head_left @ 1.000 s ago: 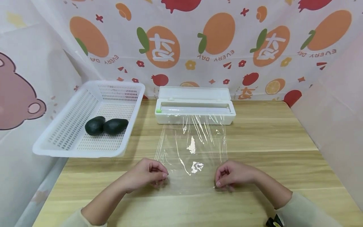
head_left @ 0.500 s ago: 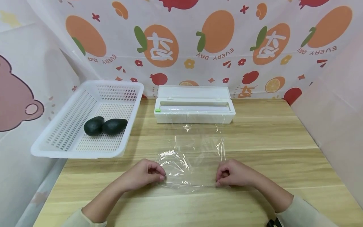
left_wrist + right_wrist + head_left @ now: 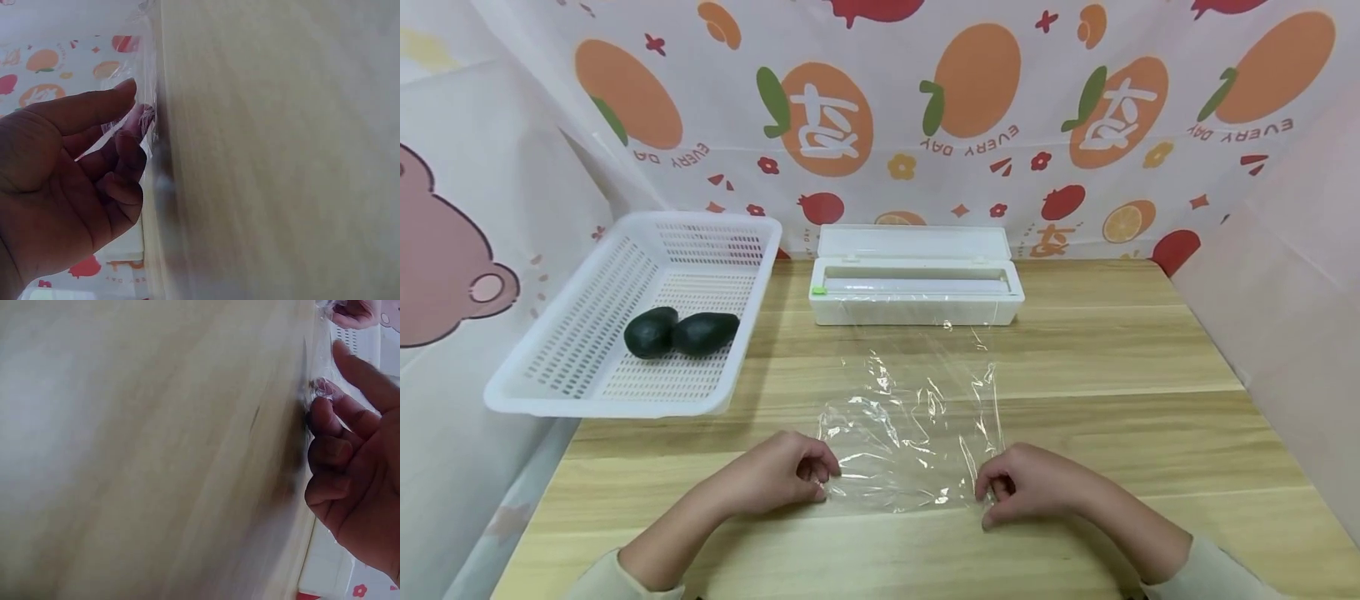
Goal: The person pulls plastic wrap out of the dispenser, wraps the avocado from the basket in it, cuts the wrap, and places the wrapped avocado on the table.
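Note:
A sheet of clear cling film (image 3: 910,442) runs from a white cling film dispenser (image 3: 917,312) toward the front of the wooden table and lies wrinkled on it. My left hand (image 3: 778,475) is at the film's front left corner. In the left wrist view its thumb stands apart from the loosely bent fingers (image 3: 128,153), and film clings at a fingertip. At the front right corner is my right hand (image 3: 1037,482). The right wrist view shows that thumb lifted away too, with crumpled film (image 3: 322,387) against the index fingertip.
On the left stands a white perforated basket (image 3: 610,407) with two dark green avocados (image 3: 703,334) in it. The dispenser's lid (image 3: 913,242) is raised toward the fruit-print curtain (image 3: 902,100) at the back. Wooden tabletop (image 3: 1120,358) extends to the right.
The film has gone from stretched taut to slack and wrinkled on the table. Both thumbs have parted from the fingers, letting go of its corners; the right hand has shifted slightly outward and nearer.

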Demonstrator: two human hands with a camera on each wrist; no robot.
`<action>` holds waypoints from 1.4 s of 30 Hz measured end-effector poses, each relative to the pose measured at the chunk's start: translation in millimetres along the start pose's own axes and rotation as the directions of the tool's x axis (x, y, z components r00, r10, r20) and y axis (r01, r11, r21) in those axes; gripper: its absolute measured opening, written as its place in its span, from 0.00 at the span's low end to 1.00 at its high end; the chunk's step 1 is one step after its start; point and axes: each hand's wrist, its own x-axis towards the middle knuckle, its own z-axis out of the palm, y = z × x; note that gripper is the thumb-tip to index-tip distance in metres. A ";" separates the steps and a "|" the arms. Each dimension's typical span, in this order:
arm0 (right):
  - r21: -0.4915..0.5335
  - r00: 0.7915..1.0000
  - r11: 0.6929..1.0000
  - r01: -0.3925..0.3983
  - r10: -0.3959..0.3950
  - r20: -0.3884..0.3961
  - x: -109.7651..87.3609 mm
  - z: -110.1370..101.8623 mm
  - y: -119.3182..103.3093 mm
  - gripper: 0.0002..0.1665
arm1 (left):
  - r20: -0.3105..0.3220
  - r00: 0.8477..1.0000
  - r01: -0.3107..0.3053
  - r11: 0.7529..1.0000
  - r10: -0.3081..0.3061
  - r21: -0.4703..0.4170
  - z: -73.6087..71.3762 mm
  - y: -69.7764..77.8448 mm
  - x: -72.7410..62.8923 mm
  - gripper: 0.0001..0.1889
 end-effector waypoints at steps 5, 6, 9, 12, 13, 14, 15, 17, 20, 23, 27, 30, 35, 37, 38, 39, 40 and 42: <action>0.034 0.996 0.998 0.054 -0.051 -0.071 -4.4 2.3 3.3 0.03 | -0.008 1.000 0.013 0.998 -0.013 0.055 -2.9 3.8 -2.6 0.12; 0.036 0.995 0.998 0.055 -0.052 -0.085 -4.7 3.2 3.8 0.02 | -0.007 1.000 0.013 0.998 -0.013 0.065 -3.7 4.7 -3.2 0.13; 0.036 0.992 0.998 0.055 -0.050 -0.116 -4.8 6.3 5.2 0.02 | 0.000 1.000 0.014 0.996 -0.015 0.086 -6.4 8.0 -4.9 0.13; 0.022 0.989 0.998 0.057 -0.054 -0.136 -4.1 8.6 5.6 0.04 | -0.002 1.000 0.017 0.992 -0.017 0.122 -11.3 14.0 -7.7 0.14; 0.018 0.989 0.998 0.053 -0.050 -0.140 -4.1 9.0 5.7 0.04 | -0.004 1.000 0.021 0.990 -0.021 0.137 -13.6 16.6 -8.3 0.15; 0.013 0.989 0.999 0.049 -0.047 -0.143 -4.1 9.3 6.0 0.04 | -0.004 1.000 0.020 0.989 -0.020 0.148 -16.7 19.4 -9.1 0.16; 0.007 0.988 0.999 0.046 -0.044 -0.146 -3.9 9.5 6.1 0.05 | -0.006 1.000 0.016 0.986 -0.015 0.164 -20.6 22.5 -10.0 0.16; 0.000 0.988 0.999 0.037 -0.037 -0.150 -3.7 9.6 6.1 0.05 | -0.006 1.000 0.016 0.982 -0.015 0.188 -30.9 29.6 -13.0 0.17; 0.004 0.988 1.000 0.027 -0.026 -0.152 -3.1 9.5 6.0 0.05 | -0.020 1.000 0.001 0.978 0.003 0.208 -53.9 38.5 -19.8 0.17; 0.007 0.988 1.000 0.027 -0.025 -0.155 -2.1 10.0 6.0 0.05 | -0.101 0.995 0.022 0.973 0.002 0.231 -84.3 43.7 -27.1 0.15; 0.008 0.988 1.000 0.029 -0.027 -0.152 -1.2 11.3 6.0 0.05 | -0.279 0.960 0.097 0.951 -0.012 0.292 -131.7 34.9 -30.7 0.11; 0.006 0.987 1.000 0.027 -0.026 -0.156 -1.4 11.4 6.5 0.05 | -0.395 0.918 0.194 0.919 -0.046 0.343 -163.6 16.5 -25.9 0.11; 0.003 0.987 1.000 0.030 -0.029 -0.158 -0.7 11.7 7.0 0.05 | -0.393 0.914 0.288 0.845 -0.102 0.451 -192.8 -20.6 -17.5 0.26; 0.003 0.987 1.000 0.030 -0.029 -0.159 -0.3 11.6 6.7 0.05 | -0.343 0.929 0.307 0.807 -0.138 0.505 -198.5 -34.7 -15.5 0.34; 0.002 0.987 1.000 0.029 -0.028 -0.161 -0.2 11.5 6.6 0.06 | -0.322 0.933 0.318 0.789 -0.162 0.526 -200.2 -41.0 -14.6 0.38; 0.001 0.986 1.000 0.029 -0.028 -0.162 -0.1 11.4 6.5 0.06 | -0.303 0.935 0.327 0.772 -0.182 0.545 -201.4 -46.9 -13.6 0.42; 0.002 0.986 1.000 0.027 -0.027 -0.164 -0.1 11.4 6.3 0.06 | -0.289 0.936 0.337 0.753 -0.203 0.565 -202.0 -52.2 -12.4 0.44; 0.006 0.986 1.000 0.026 -0.025 -0.166 -0.2 11.3 6.2 0.06 | -0.268 0.930 0.364 0.721 -0.250 0.590 -202.4 -61.1 -9.9 0.48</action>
